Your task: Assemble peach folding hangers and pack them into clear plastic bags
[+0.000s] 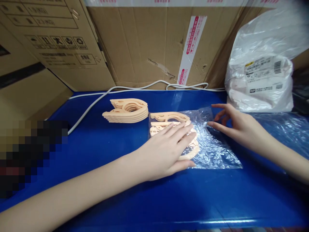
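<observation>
A glossy blue table surface (145, 206) spreads under everything, backed by a large brown cardboard panel (145, 42) crossed by printed tape. At the right rear stands a bulky white plastic sack (259, 83) with a label. Nearer the middle, a flat, crinkled clear plastic bag (217, 151) lies on the blue surface. Just left of it sits a neat stack of peach-coloured, curved plastic pieces (135, 116), resembling folded hangers. Inside the bag, bunched at its left end, are similar peach-coloured plastic pieces (173, 114), partly hidden by the left hand (166, 151).

That hand lies palm down over them, fingers extended and a little apart, thumb set off toward the near side; it spreads over the film without gripping. The right hand (231, 120) is at the bag's far right corner, fingers loosely curved, with a clear gap between thumb and forefinger; it has hold of nothing visible, and whether its thumb touches the film I cannot tell.

Handling this well probably means broad, gentle palm pressure, so the pieces stay level and don't slide over each other, while the right fingertips take only slack film, clear of hard edges that could puncture it.
</observation>
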A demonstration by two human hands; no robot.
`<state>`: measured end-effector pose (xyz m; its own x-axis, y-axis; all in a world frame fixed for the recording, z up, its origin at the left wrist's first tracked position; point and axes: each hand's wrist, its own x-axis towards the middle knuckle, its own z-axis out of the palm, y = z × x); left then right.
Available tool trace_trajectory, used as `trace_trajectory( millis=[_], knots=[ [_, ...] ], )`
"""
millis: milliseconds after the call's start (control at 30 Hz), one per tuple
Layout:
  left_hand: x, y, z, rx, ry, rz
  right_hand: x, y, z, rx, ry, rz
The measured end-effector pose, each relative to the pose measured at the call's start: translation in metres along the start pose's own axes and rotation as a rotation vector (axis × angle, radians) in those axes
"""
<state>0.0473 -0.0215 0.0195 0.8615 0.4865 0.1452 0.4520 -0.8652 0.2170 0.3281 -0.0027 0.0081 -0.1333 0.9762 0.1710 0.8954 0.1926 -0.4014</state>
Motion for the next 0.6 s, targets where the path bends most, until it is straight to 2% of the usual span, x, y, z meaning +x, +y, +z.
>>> trace_trajectory(
  millis=[67, 200, 267, 467, 600],
  knots=[
    [0.005, 0.001, 0.003, 0.014, 0.014, 0.016, 0.001, -0.002, 0.003, 0.098, -0.015, 0.047],
    [0.007, 0.0, 0.006, 0.025, 0.062, 0.036, 0.006, -0.013, 0.003, 0.482, -0.093, 0.104],
    [0.007, 0.0, 0.007, 0.029, 0.069, 0.049, 0.01, -0.021, 0.0, 0.639, -0.09, 0.103],
    [0.01, 0.001, 0.009, 0.039, 0.099, 0.082, 0.02, -0.045, -0.003, 0.83, -0.084, 0.022],
    [0.008, 0.001, 0.011, 0.069, 0.192, 0.123, 0.023, -0.054, 0.005, 0.879, -0.107, -0.004]
  ],
)
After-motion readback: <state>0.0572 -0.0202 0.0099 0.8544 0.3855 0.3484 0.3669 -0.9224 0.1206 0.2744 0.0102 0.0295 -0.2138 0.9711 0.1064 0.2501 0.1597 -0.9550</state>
